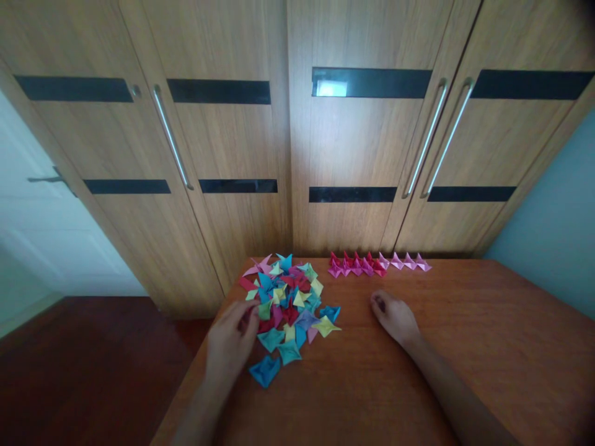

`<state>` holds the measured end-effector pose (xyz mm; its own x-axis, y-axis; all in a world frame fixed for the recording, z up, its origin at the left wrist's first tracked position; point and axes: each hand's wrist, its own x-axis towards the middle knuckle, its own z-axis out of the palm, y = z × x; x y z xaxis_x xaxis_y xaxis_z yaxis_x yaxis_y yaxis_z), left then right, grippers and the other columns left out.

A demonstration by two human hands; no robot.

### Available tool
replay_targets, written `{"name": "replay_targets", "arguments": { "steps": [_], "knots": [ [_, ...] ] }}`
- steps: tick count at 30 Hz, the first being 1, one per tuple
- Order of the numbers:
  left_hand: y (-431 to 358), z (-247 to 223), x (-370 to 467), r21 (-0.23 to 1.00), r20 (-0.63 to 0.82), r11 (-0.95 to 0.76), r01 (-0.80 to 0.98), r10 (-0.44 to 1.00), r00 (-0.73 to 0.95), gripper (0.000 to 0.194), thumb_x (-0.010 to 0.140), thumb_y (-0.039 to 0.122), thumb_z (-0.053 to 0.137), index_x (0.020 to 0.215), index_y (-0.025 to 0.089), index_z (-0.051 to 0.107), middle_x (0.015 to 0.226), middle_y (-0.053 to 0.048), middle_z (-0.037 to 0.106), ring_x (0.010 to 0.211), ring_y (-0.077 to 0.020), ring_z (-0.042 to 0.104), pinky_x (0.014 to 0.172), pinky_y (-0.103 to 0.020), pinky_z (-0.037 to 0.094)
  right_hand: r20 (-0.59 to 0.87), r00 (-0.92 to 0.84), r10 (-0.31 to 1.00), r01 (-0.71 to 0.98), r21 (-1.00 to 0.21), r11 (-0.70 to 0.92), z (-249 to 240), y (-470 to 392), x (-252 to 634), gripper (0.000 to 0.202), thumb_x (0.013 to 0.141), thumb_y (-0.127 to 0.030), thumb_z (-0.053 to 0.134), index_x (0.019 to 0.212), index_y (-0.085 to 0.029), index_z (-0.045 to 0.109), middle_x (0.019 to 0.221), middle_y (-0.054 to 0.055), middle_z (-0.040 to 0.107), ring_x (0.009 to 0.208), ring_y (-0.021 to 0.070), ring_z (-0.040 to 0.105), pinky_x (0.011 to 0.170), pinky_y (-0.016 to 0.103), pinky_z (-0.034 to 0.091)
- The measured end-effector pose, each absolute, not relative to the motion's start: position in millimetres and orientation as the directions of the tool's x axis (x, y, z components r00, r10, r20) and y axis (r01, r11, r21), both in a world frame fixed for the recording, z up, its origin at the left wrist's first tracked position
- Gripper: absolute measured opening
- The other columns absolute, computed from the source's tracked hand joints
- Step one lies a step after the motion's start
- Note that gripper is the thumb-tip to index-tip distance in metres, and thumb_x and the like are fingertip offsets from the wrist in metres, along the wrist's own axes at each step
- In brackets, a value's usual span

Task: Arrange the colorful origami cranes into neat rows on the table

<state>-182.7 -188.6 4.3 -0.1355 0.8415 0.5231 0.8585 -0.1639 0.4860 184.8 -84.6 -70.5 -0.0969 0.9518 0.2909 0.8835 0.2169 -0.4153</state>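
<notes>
A heap of small origami pieces [289, 291] in blue, green, yellow, red, pink and purple paper lies on the left of the table. My left hand [232, 334] is at the heap's left edge, its fingers curled in and thumb close to them. A green origami piece [264, 310] is right at those fingertips; whether they grip it I cannot tell. One blue origami piece [265, 371] lies nearest to me, beside my left wrist. My right hand [396, 316] rests on the tabletop, loosely closed with nothing visible in it, in front of the lined-up red and pink origami pieces [357, 266].
The brown wooden table [362, 384] reaches back to a wooden wardrobe [344, 142] with metal handles. Red and pink pieces stand in rows along its far edge, extending right in light pink. A white door [41, 235] is at far left, a pale wall [553, 229] at right.
</notes>
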Motion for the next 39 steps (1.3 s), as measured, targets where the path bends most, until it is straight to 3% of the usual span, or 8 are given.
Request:
{"name": "replay_targets", "arguments": {
  "steps": [5, 12, 20, 27, 29, 32, 35, 39],
  "knots": [
    [-187, 1, -220, 0.469, 0.294, 0.121, 0.875, 0.913, -0.284, 0.029, 0.081, 0.042, 0.046, 0.087, 0.023, 0.067, 0.085, -0.001, 0.07, 0.074, -0.0187, 0.064, 0.064, -0.024, 0.046, 0.278, -0.084, 0.957, 0.839, -0.498, 0.219, -70, -82, 187, 0.011, 0.079, -0.023, 0.046, 0.083, -0.024, 0.057, 0.071, -0.002, 0.065, 0.065, 0.014, 0.061, 0.058, 0.021, 0.037],
    [-185, -9, -214, 0.506, 0.123, 0.111, 0.855, 0.972, -0.199, 0.03, 0.078, 0.044, 0.049, 0.092, 0.025, 0.066, 0.087, -0.001, 0.072, 0.079, -0.0201, 0.066, 0.066, -0.025, 0.047, 0.263, -0.088, 0.961, 0.821, -0.528, 0.22, -71, -80, 188, 0.014, 0.078, -0.023, 0.046, 0.083, -0.024, 0.059, 0.073, -0.001, 0.067, 0.066, 0.0143, 0.061, 0.061, 0.022, 0.039],
    [-182, -14, -217, 0.59, 0.205, 0.06, 0.805, 0.953, -0.221, 0.026, 0.074, 0.044, 0.053, 0.083, 0.023, 0.067, 0.079, 0.0, 0.072, 0.076, -0.021, 0.067, 0.068, -0.027, 0.05, 0.234, -0.088, 0.968, 0.799, -0.563, 0.209, -67, -81, 187, 0.014, 0.079, -0.025, 0.045, 0.082, -0.024, 0.059, 0.074, -0.001, 0.067, 0.069, 0.016, 0.062, 0.064, 0.024, 0.041],
    [-187, 4, -203, 0.664, 0.465, -0.008, 0.747, 0.787, -0.405, 0.032, 0.075, 0.046, 0.054, 0.086, 0.019, 0.067, 0.074, -0.001, 0.07, 0.064, -0.0168, 0.064, 0.062, -0.025, 0.051, 0.227, -0.085, 0.97, 0.783, -0.587, 0.206, -66, -81, 188, 0.015, 0.079, -0.026, 0.045, 0.082, -0.024, 0.06, 0.073, -0.001, 0.066, 0.068, 0.0159, 0.06, 0.064, 0.025, 0.041],
    [-187, 11, -191, 0.654, 0.526, -0.081, 0.752, 0.763, -0.375, 0.03, 0.076, 0.044, 0.055, 0.086, 0.018, 0.067, 0.074, -0.001, 0.069, 0.063, -0.0155, 0.063, 0.062, -0.024, 0.051, 0.228, -0.088, 0.97, 0.758, -0.616, 0.214, -66, -80, 188, 0.015, 0.079, -0.028, 0.045, 0.081, -0.024, 0.06, 0.072, -0.001, 0.065, 0.067, 0.0162, 0.059, 0.066, 0.026, 0.042],
    [-185, 23, -164, 0.607, 0.604, -0.244, 0.757, 0.761, -0.239, 0.023, 0.078, 0.038, 0.057, 0.085, 0.018, 0.067, 0.078, -0.001, 0.069, 0.064, -0.014, 0.062, 0.063, -0.023, 0.05, 0.257, -0.111, 0.96, 0.635, -0.725, 0.267, -63, -81, 185, 0.018, 0.079, -0.033, 0.047, 0.08, -0.022, 0.061, 0.07, 0.0, 0.063, 0.066, 0.0159, 0.058, 0.066, 0.027, 0.043],
    [-179, 31, -127, 0.579, 0.626, -0.377, 0.723, 0.774, -0.098, 0.017, 0.082, 0.03, 0.055, 0.086, 0.019, 0.066, 0.085, -0.003, 0.068, 0.067, -0.0136, 0.062, 0.063, -0.023, 0.049, 0.268, -0.179, 0.947, 0.385, -0.866, 0.318, -56, -85, 176, 0.021, 0.077, -0.038, 0.052, 0.082, -0.019, 0.061, 0.069, 0.0, 0.059, 0.065, 0.0145, 0.055, 0.063, 0.026, 0.043],
    [-168, 29, -77, 0.558, 0.615, -0.497, 0.665, 0.786, 0.071, 0.013, 0.082, 0.019, 0.053, 0.085, 0.02, 0.066, 0.086, -0.002, 0.068, 0.077, -0.0144, 0.063, 0.07, -0.024, 0.05, 0.177, -0.318, 0.931, 0.144, -0.962, 0.232, -41, -98, 163, 0.028, 0.077, -0.043, 0.059, 0.09, -0.018, 0.06, 0.07, -0.001, 0.057, 0.062, 0.0114, 0.051, 0.056, 0.023, 0.04]
  ]
}}
